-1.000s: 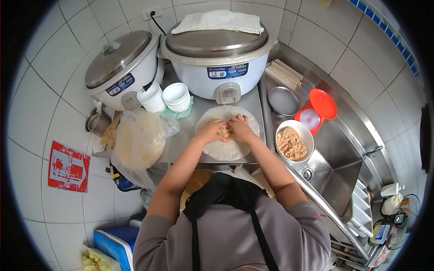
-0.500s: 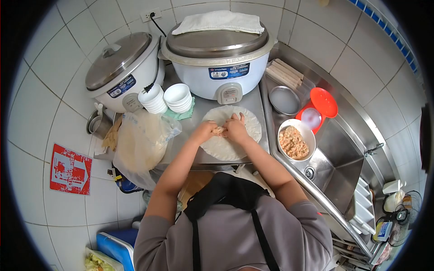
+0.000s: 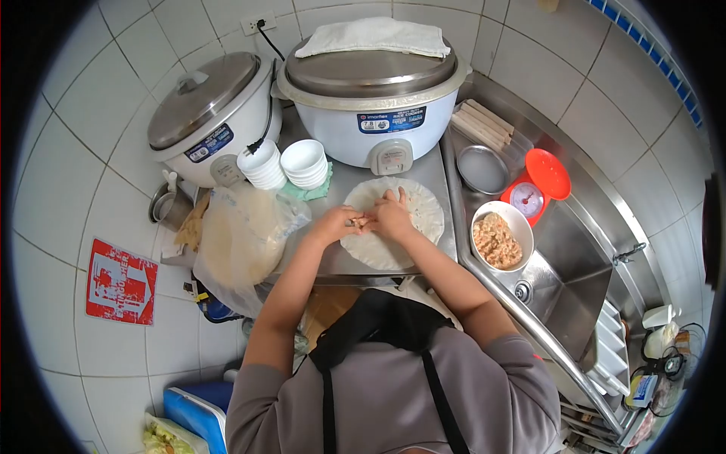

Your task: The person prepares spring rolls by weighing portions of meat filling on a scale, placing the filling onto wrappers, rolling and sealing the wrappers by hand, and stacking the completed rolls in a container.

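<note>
A round white wrapper sheet [image 3: 393, 253] lies flat on the steel counter. On its left part, a small lump of orange-pink filling [image 3: 363, 222] shows between my hands. My left hand [image 3: 336, 225] has its fingers closed on the left end of the filling. From the right, my right hand [image 3: 392, 216] presses its curled fingers on the filling's other end. More filling [image 3: 495, 240] fills a white bowl [image 3: 527, 234] to the right. Left of the sheet is a plastic bag [image 3: 242, 234] of pale round sheets.
Two large rice cookers [image 3: 370, 113] [image 3: 219, 121] stand behind. Stacked white bowls [image 3: 305, 163] are in front of them. On the right are a red scale [image 3: 527, 198], a metal bowl [image 3: 482, 169], pale rolls [image 3: 482, 125] and a sink [image 3: 563, 287].
My hands have moved left over the sheet with the filling, which is now a narrower lump between them. The whole view has shifted slightly.
</note>
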Available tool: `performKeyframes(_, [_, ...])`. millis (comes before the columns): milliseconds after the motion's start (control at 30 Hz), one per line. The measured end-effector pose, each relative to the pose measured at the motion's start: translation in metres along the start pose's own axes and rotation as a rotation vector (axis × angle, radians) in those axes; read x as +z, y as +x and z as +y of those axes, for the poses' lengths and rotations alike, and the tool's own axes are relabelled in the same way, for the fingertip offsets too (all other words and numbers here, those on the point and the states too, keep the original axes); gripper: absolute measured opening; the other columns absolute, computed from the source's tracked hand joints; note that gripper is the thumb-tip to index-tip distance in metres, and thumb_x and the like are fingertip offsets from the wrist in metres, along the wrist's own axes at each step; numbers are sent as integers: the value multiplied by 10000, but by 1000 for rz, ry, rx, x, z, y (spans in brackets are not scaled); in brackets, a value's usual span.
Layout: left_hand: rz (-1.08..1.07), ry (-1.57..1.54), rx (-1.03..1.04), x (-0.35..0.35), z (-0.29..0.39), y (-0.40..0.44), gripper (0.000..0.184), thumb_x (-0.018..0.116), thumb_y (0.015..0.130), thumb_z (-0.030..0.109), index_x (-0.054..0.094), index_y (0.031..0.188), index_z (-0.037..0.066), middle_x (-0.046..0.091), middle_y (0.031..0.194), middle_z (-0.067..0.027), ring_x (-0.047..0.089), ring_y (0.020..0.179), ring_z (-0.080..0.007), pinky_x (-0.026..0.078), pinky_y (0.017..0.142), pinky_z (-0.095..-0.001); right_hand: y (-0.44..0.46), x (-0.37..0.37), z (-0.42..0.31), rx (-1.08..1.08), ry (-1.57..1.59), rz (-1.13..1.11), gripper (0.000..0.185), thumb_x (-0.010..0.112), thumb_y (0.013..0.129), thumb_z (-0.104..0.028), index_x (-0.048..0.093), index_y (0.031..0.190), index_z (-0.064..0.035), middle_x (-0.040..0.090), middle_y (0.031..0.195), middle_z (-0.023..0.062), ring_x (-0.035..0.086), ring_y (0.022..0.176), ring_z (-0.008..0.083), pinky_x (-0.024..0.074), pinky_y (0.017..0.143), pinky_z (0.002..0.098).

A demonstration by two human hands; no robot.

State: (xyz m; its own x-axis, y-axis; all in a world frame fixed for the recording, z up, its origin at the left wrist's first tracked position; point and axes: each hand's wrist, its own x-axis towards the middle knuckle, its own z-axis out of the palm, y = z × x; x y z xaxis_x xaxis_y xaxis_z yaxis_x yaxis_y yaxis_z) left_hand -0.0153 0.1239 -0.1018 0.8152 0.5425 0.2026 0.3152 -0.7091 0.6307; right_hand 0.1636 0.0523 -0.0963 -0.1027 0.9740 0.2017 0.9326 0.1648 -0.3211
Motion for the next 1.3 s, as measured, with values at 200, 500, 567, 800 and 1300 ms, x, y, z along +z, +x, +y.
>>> performKeyframes(200, [39,51,-64,-3,8,-4,229,712,684,135,674,893,50,639,859,-111,603,816,-286,475,742,-346,-2,-4,-13,5,-94,-54,279,707,640,-390,712,840,-195,597,890,-19,449,1037,205,158,1047,583])
performKeyframes(500, [121,83,-80,23,3,3,201,680,742,203,691,900,79,672,889,-69,631,824,-197,342,1009,-407,-13,-13,3,35,-139,-54,300,709,641,-373,690,820,-133,590,938,19,493,1029,218,227,1033,528])
performKeyframes(567, [133,89,-81,24,7,5,213,681,738,225,693,899,86,674,874,-59,629,832,-185,300,1039,-419,-16,-12,9,58,-109,-34,302,714,636,-360,684,826,-127,587,937,39,501,1029,232,256,1024,503])
performKeyframes(800, [267,210,68,37,28,14,216,685,720,262,698,889,128,668,853,-43,615,835,-188,209,1069,-469,-23,-1,31,26,-63,73,338,752,591,-323,659,814,-86,589,894,87,532,972,277,344,967,421])
performKeyframes(1300, [98,124,13,66,41,41,313,669,741,326,683,983,127,665,908,-42,606,901,-177,145,1084,-492,-45,-20,62,111,44,-13,450,785,533,-307,664,928,-130,591,956,24,488,965,263,343,831,406])
